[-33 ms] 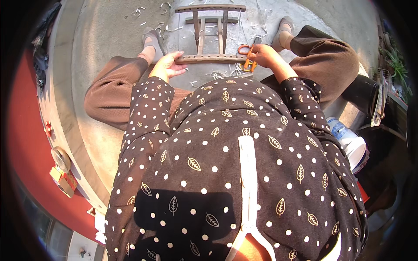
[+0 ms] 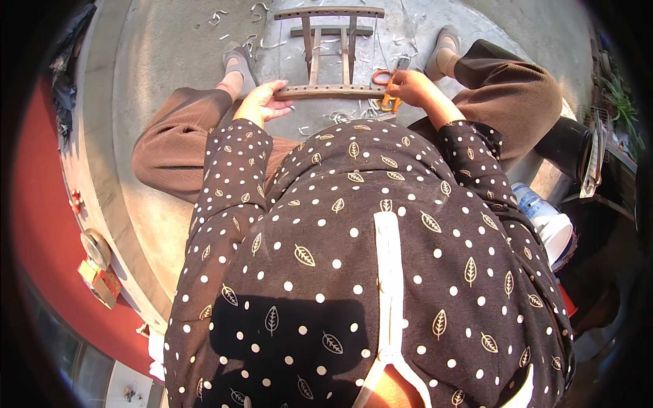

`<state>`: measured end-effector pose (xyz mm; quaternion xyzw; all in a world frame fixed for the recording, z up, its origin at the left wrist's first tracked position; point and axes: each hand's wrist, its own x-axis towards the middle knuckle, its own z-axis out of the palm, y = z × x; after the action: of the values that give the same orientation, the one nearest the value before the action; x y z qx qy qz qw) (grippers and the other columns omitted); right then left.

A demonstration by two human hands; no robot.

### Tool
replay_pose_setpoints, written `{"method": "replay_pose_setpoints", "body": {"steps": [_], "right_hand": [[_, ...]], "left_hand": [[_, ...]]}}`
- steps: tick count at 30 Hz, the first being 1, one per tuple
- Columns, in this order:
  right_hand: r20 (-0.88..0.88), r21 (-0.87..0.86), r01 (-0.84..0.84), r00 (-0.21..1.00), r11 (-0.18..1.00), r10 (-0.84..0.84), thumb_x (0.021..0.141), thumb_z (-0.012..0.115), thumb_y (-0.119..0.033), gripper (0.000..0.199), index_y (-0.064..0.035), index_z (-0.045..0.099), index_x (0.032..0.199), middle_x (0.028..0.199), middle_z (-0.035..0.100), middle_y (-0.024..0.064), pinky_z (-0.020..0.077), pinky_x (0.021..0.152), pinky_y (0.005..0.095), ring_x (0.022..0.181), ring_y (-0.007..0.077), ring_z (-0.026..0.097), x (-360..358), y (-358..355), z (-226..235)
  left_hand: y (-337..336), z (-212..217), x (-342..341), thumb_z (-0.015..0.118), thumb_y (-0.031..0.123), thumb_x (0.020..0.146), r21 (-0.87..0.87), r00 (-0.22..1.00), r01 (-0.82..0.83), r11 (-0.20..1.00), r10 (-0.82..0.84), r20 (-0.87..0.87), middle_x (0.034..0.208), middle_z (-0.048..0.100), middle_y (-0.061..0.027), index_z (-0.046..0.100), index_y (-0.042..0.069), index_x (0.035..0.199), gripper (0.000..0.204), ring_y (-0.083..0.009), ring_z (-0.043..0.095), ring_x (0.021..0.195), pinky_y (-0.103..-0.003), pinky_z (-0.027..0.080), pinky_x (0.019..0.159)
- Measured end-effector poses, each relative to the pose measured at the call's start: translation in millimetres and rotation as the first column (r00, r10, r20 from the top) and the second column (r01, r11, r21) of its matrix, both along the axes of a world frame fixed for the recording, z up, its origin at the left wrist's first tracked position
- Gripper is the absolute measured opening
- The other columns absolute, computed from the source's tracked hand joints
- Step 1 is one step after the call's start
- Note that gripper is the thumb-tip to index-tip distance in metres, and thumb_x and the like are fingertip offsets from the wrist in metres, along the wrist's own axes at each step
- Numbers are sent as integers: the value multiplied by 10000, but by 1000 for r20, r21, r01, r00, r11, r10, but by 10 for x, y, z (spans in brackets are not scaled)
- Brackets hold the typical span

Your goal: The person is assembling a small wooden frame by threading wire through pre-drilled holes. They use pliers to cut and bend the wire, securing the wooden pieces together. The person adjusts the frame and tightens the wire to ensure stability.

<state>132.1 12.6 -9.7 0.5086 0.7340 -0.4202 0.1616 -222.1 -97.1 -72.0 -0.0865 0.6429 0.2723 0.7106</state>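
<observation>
A dark wooden frame stands before my legs, with a row of holes along its near bar [image 2: 330,91] and its far bar [image 2: 329,12]. My left hand [image 2: 264,100] has the left end of the near bar between thumb and fingers. At the right end my right hand [image 2: 416,87] is closed around scissors with orange handles [image 2: 388,102]; the handle loops stick out to its left and below, and its fingers partly hide the rest. Whether it also grips the bar I cannot tell. Thin cords run between the two bars.
White strip scraps [image 2: 345,117] lie under the near bar, others across the concrete floor [image 2: 177,41]. My shoes flank the frame. At right stand a white bucket [image 2: 554,231] and green plants [image 2: 619,102]. Far left, a small box [image 2: 100,282] sits by a red surface [image 2: 41,224].
</observation>
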Motion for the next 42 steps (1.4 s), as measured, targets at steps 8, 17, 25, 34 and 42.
{"method": "replay_pose_setpoints", "body": {"steps": [8,17,25,34,42], "right_hand": [[149,162,-202,973,966,178,701,649,-289,365,-65,620,987,991,650,159,486,829,421,953,335,617,-243,-205,212],[75,437,-352,931,828,356,667,701,-184,346,-52,555,951,890,625,141,531,681,403,794,308,648,-415,-379,43],[244,405,-584,810,703,533,730,637,-150,208,-37,621,904,861,632,145,547,600,358,739,263,663,-637,-382,-110],[307,359,-638,770,681,559,768,571,-111,148,-62,700,824,861,643,144,546,627,368,784,264,666,-665,-362,-190],[264,305,-567,823,765,504,774,563,-91,164,-31,697,846,898,631,176,546,665,383,793,299,666,-671,-366,-167]], "left_hand": [[38,-66,-151,684,202,808,9,988,94,996,-95,119,1023,611,-98,590,85,1028,267,-333,601,949,-498,480,837],[7,-228,-392,672,216,832,127,944,249,960,-270,191,1057,609,-39,604,112,1049,250,-233,584,970,-410,454,882],[31,-164,-326,670,205,840,259,910,370,892,-404,92,1011,603,0,597,119,1025,217,-153,560,970,-371,453,849],[42,-121,-258,650,189,845,353,871,471,809,-491,-38,945,609,3,594,100,1010,196,-141,569,906,-314,458,786],[11,-140,-234,677,208,805,402,870,481,779,-481,-107,904,613,10,613,102,967,204,-122,567,863,-298,461,767]]}}
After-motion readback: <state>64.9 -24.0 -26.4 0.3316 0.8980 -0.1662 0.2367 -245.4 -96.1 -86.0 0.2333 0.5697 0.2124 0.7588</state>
